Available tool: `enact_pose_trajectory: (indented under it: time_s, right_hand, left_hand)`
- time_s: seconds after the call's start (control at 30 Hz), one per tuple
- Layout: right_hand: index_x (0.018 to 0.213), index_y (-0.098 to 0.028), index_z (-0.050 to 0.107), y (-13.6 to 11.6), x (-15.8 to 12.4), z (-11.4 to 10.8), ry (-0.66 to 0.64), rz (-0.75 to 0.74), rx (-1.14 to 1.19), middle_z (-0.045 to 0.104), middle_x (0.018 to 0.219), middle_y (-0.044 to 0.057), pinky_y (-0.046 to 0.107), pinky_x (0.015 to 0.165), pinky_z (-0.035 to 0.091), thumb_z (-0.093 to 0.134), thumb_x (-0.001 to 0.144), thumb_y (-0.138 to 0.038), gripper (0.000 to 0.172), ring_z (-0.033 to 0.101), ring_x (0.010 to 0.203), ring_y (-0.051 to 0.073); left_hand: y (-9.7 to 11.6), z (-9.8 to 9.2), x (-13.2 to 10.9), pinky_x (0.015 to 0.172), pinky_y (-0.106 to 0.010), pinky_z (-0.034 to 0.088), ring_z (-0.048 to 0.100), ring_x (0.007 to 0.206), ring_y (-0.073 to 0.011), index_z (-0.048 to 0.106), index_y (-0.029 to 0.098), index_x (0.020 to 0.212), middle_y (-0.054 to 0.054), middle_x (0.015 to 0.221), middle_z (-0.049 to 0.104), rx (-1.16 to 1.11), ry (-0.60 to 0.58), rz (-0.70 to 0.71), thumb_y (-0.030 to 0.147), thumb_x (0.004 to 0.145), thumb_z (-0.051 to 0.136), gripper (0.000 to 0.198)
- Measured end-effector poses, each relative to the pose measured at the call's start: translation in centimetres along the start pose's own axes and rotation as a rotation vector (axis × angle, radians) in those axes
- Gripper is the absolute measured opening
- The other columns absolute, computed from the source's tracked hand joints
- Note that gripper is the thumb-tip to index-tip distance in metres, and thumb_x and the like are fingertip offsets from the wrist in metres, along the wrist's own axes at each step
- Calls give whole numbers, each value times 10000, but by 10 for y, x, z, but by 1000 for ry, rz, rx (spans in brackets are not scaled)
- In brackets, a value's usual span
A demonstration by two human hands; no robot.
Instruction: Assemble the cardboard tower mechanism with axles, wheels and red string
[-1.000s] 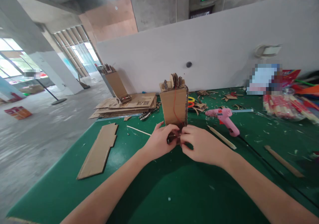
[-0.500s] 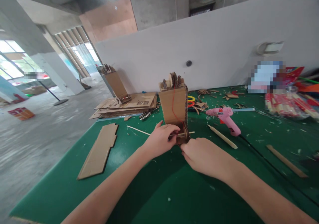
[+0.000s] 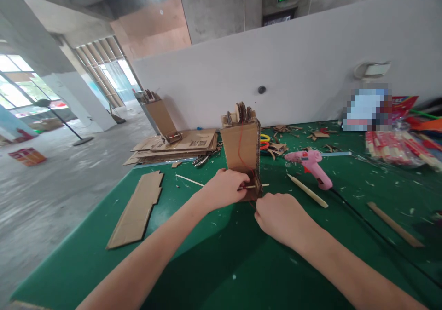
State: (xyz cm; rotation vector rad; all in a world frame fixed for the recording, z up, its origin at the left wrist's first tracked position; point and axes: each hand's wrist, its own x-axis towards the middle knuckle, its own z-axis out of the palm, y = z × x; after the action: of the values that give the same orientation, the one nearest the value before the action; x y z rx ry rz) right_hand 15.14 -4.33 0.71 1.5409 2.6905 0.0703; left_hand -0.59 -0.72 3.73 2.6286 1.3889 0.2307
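An upright cardboard tower (image 3: 241, 148) with small cardboard wheels on top and a red string down its front stands on the green table (image 3: 193, 255). A thin wooden stick (image 3: 264, 186) passes through its base. My left hand (image 3: 225, 188) is closed at the left side of the base, pinching the stick or the parts on it. Just in front of the base, my right hand (image 3: 279, 218) is curled in a pinch; what it holds is hidden.
A pink glue gun (image 3: 311, 163) and a pale glue stick (image 3: 306, 189) lie to the right. A long cardboard strip (image 3: 138, 207) lies at the left, a cardboard stack (image 3: 179, 143) with a second tower behind it. Wooden sticks, scraps and packets sit at far right.
My right hand drew back from the base toward me. My left hand stayed at the base, and the stick through the base now shows on the right side.
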Motion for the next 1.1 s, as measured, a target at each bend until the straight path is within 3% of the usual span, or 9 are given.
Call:
enact_pose_trajectory:
  time_s: [0.17, 0.4, 0.67, 0.87, 1.1]
  right_hand:
    - [747, -122, 688, -1, 0, -2, -10, 2, 1, 676, 715, 154, 330, 543, 435, 401, 820, -182, 302, 664, 653, 274]
    - [758, -120, 693, -1, 0, -5, -25, -15, 6, 677, 726, 160, 336, 550, 437, 383, 825, -184, 323, 663, 666, 276]
    - [742, -139, 692, 7, -8, -18, -48, -51, 44, 656, 673, 120, 324, 527, 408, 410, 848, -306, 344, 649, 630, 272]
    - [721, -150, 682, 11, -5, -20, -32, -59, 40, 635, 635, 101, 315, 503, 384, 406, 853, -322, 350, 635, 596, 253]
    - [681, -183, 650, 11, -5, -24, 70, -49, 52, 642, 642, 74, 289, 471, 317, 362, 873, -327, 375, 626, 577, 232]
  left_hand:
    - [-3, 0, 5, 504, -239, 347, 541, 556, -129, 566, 191, 690, 0, 639, 614, -13, -54, -5, 292, 762, 489, 146]
    - [2, 2, 9, 516, -244, 336, 550, 592, -145, 555, 192, 662, -17, 674, 626, 73, -88, -21, 244, 755, 472, 135]
    - [-1, 13, 7, 600, -242, 398, 608, 737, -162, 524, 199, 756, -5, 802, 649, 78, -6, 16, 136, 743, 478, 79]
    - [0, 19, 5, 749, -350, 423, 624, 792, -214, 519, 188, 814, -34, 802, 663, 229, 42, 31, 164, 771, 469, 70]
    - [-1, 19, 7, 664, -298, 430, 596, 707, -180, 562, 179, 732, -30, 770, 651, 73, 54, -30, 156, 727, 504, 62]
